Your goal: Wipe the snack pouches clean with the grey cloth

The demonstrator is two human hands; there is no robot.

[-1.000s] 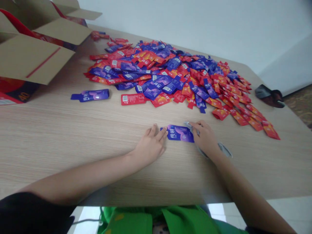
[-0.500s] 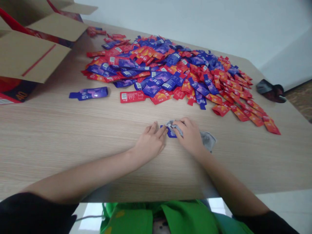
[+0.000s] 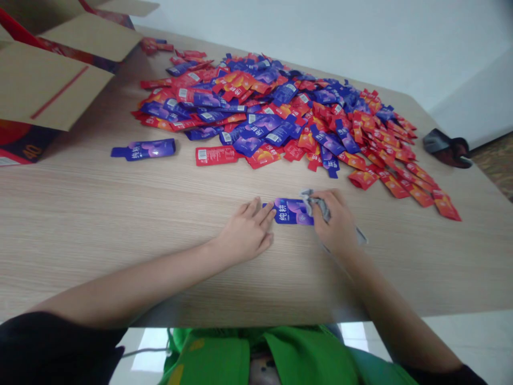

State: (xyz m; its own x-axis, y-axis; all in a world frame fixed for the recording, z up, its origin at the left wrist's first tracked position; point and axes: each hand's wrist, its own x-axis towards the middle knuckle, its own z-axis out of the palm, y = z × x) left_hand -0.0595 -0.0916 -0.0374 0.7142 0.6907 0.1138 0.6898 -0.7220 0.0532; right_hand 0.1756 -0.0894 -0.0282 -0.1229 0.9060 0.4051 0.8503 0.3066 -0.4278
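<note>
A purple sachet (image 3: 294, 212) lies flat on the table in front of me, its narrow neck pointing left. On that neck rest the fingertips of my left hand (image 3: 248, 227), which is open with its fingers stretched out, pinning the sachet to the wood. My right hand (image 3: 336, 219) is closed around a crumpled grey cloth (image 3: 318, 206) and presses it on the sachet's right end, hiding that end. Part of the cloth trails out behind the hand, toward the right.
A big heap of red and purple sachets (image 3: 256, 112) spreads over the back of the table (image 3: 120, 224). A single purple sachet (image 3: 146, 150) lies left of it. Open cardboard boxes (image 3: 60, 80) stand at the back left. A dark glossy object (image 3: 447, 148) sits near the right edge.
My right hand has slid the cloth to the right along the sachet, uncovering its printed middle. The left hand stays on the neck. The view has shifted slightly.
</note>
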